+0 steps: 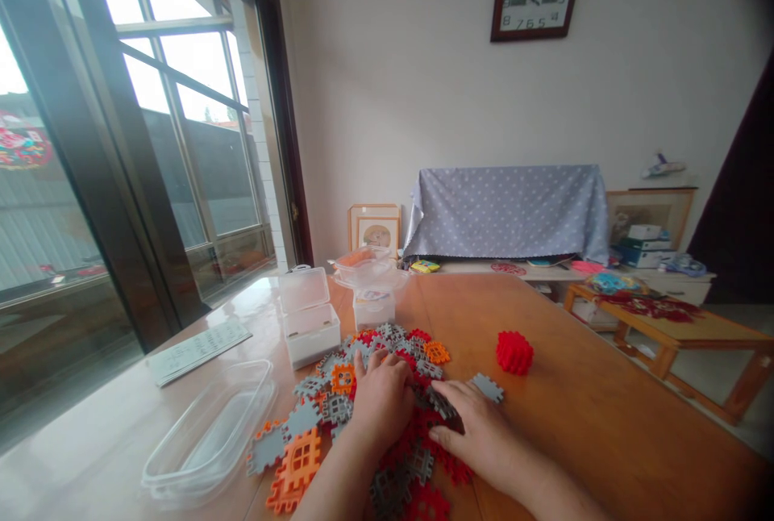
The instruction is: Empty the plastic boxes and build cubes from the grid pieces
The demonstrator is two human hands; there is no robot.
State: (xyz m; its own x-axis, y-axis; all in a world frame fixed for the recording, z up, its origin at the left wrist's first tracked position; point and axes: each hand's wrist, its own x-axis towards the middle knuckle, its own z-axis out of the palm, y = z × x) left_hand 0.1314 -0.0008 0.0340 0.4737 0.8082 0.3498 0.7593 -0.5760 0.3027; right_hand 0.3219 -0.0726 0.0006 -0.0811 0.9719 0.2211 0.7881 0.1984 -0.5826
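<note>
A heap of flat, notched interlocking plastic tiles in grey (302, 418), orange (297, 464) and red (428, 502) lies before me on the table. My left hand (385, 393) is over the middle of the heap, fingers curled down among red and grey tiles; its fingertips are hidden. On the heap's right side, my right hand (477, 428) has its thumb and fingers around a dark grey tile (443, 403). Just beyond that hand lies a lighter grey tile (487, 387). Apart on the right stands a stack of red tiles (514, 352).
Left on the wooden table (580, 424) are a clear plastic tray (209, 432), an open lidded box (312, 335) and a sheet with writing (199, 352). Behind the heap stands a white container (373, 310) with clear tubs (366, 264). A low side table (695, 331) is at right.
</note>
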